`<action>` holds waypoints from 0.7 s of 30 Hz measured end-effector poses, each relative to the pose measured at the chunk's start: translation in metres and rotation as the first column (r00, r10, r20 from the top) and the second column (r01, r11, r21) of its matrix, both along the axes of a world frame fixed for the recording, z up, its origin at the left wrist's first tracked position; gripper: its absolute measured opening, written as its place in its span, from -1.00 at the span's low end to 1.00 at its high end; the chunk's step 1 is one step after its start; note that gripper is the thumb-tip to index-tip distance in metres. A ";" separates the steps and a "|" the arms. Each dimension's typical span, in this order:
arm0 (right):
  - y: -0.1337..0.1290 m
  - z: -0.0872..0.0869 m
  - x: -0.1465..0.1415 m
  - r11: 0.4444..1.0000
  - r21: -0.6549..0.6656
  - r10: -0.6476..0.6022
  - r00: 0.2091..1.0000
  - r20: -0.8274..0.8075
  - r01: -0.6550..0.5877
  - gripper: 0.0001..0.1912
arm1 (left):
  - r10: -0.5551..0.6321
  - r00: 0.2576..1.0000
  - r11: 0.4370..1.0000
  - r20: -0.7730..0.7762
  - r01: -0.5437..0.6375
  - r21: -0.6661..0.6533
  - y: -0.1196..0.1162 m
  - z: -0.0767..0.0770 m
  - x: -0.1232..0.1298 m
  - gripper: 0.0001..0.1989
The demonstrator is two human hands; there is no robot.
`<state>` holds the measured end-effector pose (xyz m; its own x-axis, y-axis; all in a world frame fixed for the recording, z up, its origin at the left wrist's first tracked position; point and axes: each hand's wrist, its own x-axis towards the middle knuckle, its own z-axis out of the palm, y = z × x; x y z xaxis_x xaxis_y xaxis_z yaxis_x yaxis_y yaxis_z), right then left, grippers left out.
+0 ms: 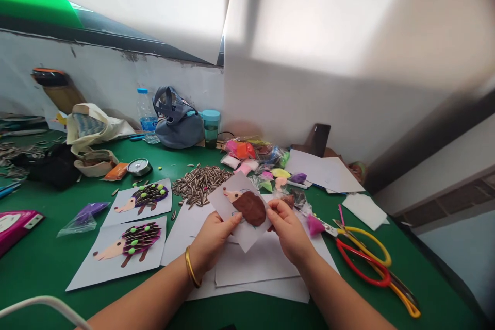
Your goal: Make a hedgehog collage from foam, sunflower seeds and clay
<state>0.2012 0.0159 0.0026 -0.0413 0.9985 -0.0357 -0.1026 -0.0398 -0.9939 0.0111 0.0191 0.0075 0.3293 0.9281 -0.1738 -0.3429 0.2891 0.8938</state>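
A white card [245,241] bearing a hedgehog with a brown clay body [251,208] is held tilted above white sheets of paper. My left hand [216,237] grips its left lower edge, thumb on the front, a gold bangle [190,267] at the wrist. With fingers and thumb closed, my right hand [288,227] pinches the card's right edge. Behind the card lies a pile of striped sunflower seeds [201,183]. Two hedgehog cards, one upper [126,197] and one lower [87,268], lie to the left, their backs covered with seeds and green dots.
Scissors with red and yellow handles [363,258] lie at the right. Bags of coloured clay [247,152] sit behind the seeds. A water bottle [147,118], a blue-grey bag [180,126] and a teal-lidded cup [211,129] stand by the wall. A white cable [46,301] crosses the lower left.
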 end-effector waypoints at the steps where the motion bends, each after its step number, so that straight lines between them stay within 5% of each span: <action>1: -0.001 0.000 0.001 0.999 -0.004 0.036 0.999 -0.021 -0.036 -0.68 | 0.001 1.000 1.000 0.009 -0.001 -0.014 0.000 0.000 0.000 -0.49; 8: -0.005 0.006 0.004 0.942 -0.108 0.311 0.948 -0.067 -0.317 -0.50 | -0.027 0.989 0.998 -0.142 0.035 0.053 -0.001 0.001 0.000 -0.58; 21: -0.007 0.007 0.000 0.933 -0.150 0.304 0.938 -0.168 -0.329 -0.54 | -0.044 0.942 0.967 -0.332 0.125 0.224 -0.004 0.001 -0.002 -0.61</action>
